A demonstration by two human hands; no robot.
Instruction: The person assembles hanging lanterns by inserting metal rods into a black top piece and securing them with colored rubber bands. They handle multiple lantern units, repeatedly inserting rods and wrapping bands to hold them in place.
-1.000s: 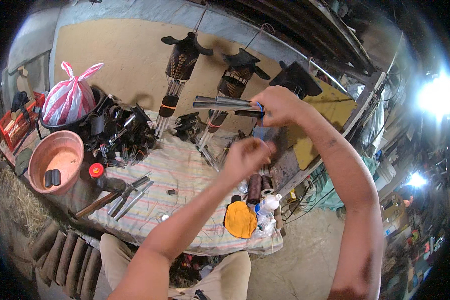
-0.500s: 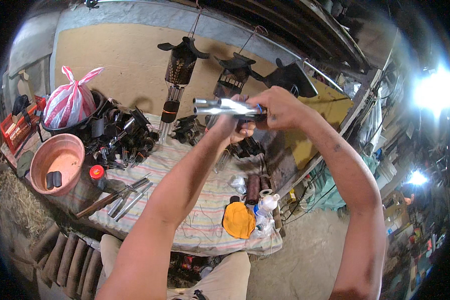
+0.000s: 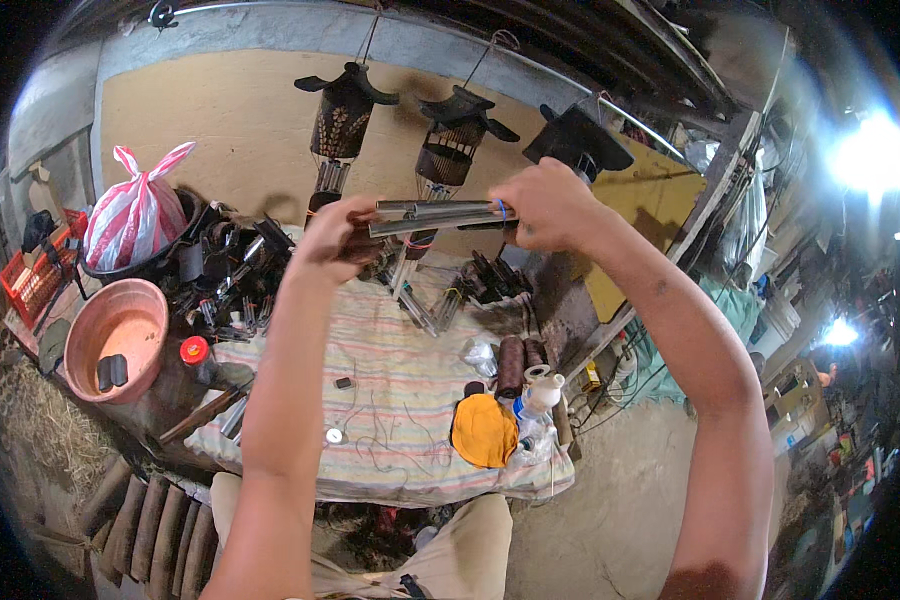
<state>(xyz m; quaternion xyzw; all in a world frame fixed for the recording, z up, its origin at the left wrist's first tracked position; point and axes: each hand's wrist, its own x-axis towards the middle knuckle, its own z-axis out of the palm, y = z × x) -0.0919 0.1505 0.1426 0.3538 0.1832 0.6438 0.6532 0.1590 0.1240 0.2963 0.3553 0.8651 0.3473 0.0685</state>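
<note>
A bundle of shiny metal tubes [image 3: 435,217] is held level above the table. My right hand [image 3: 548,205] closes around its right end, beside a blue band [image 3: 506,211]. At the tubes' left ends is my left hand [image 3: 338,240], its fingers blurred by motion; whether it touches them I cannot tell. Behind the tubes hang dark carved wind chimes, one at left [image 3: 342,125], one in the middle [image 3: 450,150] and one at right [image 3: 580,140]. Metal tubes [image 3: 415,308] of a chime reach down near the striped cloth [image 3: 370,440].
At left stand a pink basin [image 3: 120,370] with two dark pieces, a striped plastic bag [image 3: 135,225] and a red-lidded jar [image 3: 196,352]. Dark parts [image 3: 235,270] pile behind them. An orange round thing [image 3: 484,430], a white bottle [image 3: 542,396] and brown spools [image 3: 510,365] sit at right.
My left hand has moved left along the tubes to their left ends. My right hand keeps its grip. A small dark piece and a white disc on the cloth have come into sight.
</note>
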